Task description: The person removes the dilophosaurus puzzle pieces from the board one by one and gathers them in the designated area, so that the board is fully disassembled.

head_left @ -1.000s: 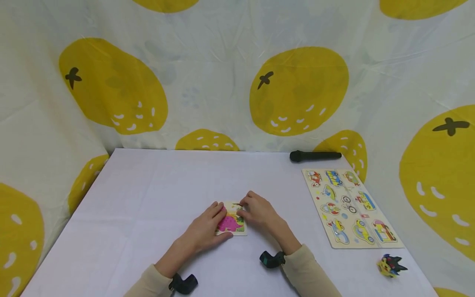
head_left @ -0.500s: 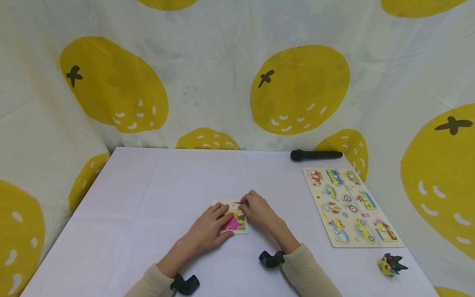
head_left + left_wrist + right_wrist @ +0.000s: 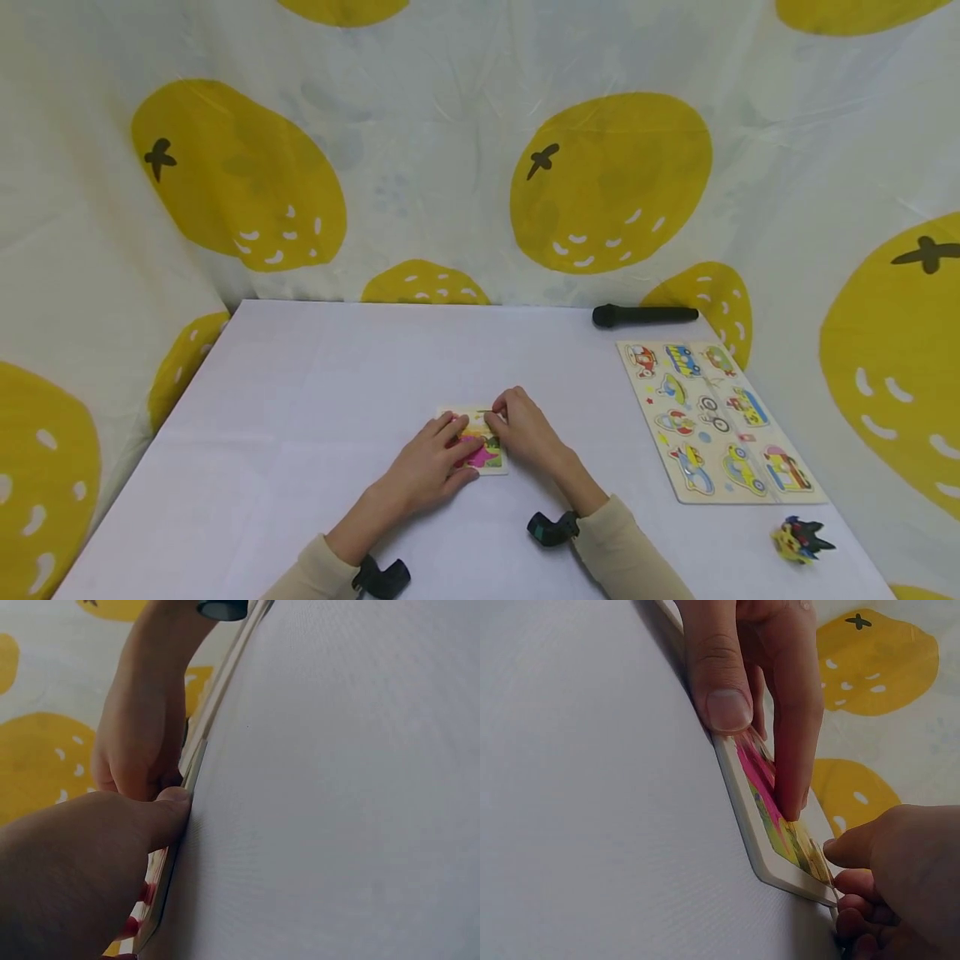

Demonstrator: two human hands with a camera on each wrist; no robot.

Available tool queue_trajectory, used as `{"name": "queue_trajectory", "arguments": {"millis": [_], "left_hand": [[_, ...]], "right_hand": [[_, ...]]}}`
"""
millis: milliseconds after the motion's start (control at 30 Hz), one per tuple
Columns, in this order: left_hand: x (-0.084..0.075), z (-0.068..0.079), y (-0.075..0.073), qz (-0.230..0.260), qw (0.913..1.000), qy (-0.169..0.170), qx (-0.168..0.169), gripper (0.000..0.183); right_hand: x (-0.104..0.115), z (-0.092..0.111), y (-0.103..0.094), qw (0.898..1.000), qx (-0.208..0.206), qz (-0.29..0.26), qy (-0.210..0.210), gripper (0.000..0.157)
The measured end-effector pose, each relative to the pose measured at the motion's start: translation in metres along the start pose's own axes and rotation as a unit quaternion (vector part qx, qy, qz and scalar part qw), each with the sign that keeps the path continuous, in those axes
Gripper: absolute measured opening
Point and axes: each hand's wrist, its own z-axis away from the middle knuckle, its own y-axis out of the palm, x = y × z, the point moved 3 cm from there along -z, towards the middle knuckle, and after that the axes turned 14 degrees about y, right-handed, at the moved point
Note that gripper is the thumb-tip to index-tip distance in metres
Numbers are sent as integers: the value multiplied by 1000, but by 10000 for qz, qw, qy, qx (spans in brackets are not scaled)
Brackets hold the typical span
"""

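A small dinosaur jigsaw puzzle (image 3: 483,456) in a pale frame lies on the white table, partly covered by both hands. My left hand (image 3: 431,467) rests across its left side with fairly straight fingers. In the right wrist view, the left thumb (image 3: 730,711) touches the near border and a fingertip presses the picture. At the puzzle's upper right, my right hand (image 3: 528,429) pinches the edge between thumb and curled fingers. The right hand (image 3: 907,877) covers that corner in its own wrist view, so I cannot tell whether it grips a loose piece or the frame.
A vehicle puzzle board (image 3: 712,442) lies on the right side of the table (image 3: 337,367). Behind it is a black microphone (image 3: 645,316), near the far edge. A small yellow and black figure (image 3: 801,540) stands at the front right. Cloth with yellow fruit prints hangs around the table.
The left hand's fingers have slid a little to the right over the puzzle, covering more of the pink dinosaur. The right hand stays at the upper right edge.
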Motion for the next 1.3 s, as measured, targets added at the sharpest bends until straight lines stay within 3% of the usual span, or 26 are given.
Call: {"name": "queue_trajectory", "arguments": {"millis": [600,900,1300], "left_hand": [[0,1,1,9,9997,-97,203,47],[0,0,2,61,9997,-103,197,48],[-1,0,1,139,9994,-175,266,48]], "right_hand": [[-3,-3,-7,9954,247,-913,-133,13],[-7,-8,-12,9925,742,-969,-115,17],[-17,-26,-25,9887,239,-1469,207,21]]}}
